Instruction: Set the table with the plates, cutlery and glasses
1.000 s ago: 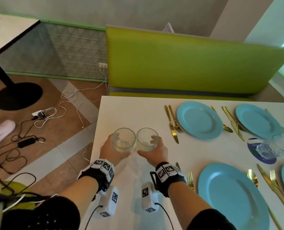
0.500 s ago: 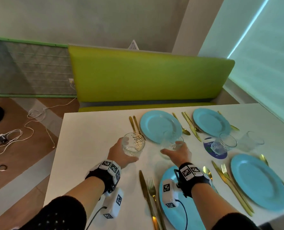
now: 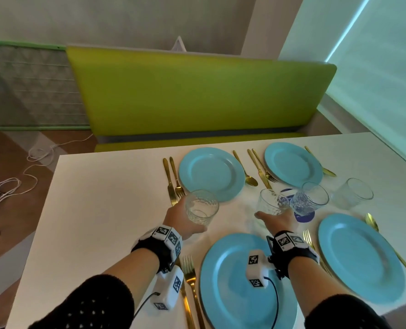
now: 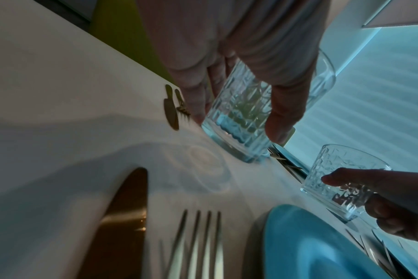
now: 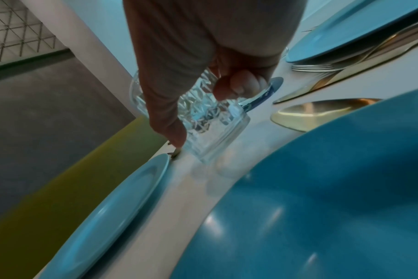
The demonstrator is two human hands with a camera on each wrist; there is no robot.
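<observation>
My left hand [image 3: 180,218] grips a clear patterned glass [image 3: 200,207] just above the white table [image 3: 102,210], near the far-left blue plate [image 3: 211,173]; in the left wrist view fingers and thumb wrap that glass [image 4: 239,120]. My right hand [image 3: 278,219] holds a second glass [image 3: 272,203] between the near-left plate [image 3: 232,281] and a blue coaster [image 3: 304,216]; the right wrist view shows this glass [image 5: 210,120] pinched and tilted. Two more glasses [image 3: 310,201] [image 3: 352,193] stand to the right. Gold cutlery [image 3: 173,179] lies beside each plate.
A green bench [image 3: 197,98] runs along the table's far side. Two further blue plates [image 3: 292,167] [image 3: 361,257] sit on the right. Cables [image 3: 12,186] lie on the wooden floor at left. The table's left half [image 3: 90,233] is bare.
Both hands have carried their glasses from the table's left part rightward and apart, in among the plates. The left glass now hovers by the far-left plate, the right one by the coaster.
</observation>
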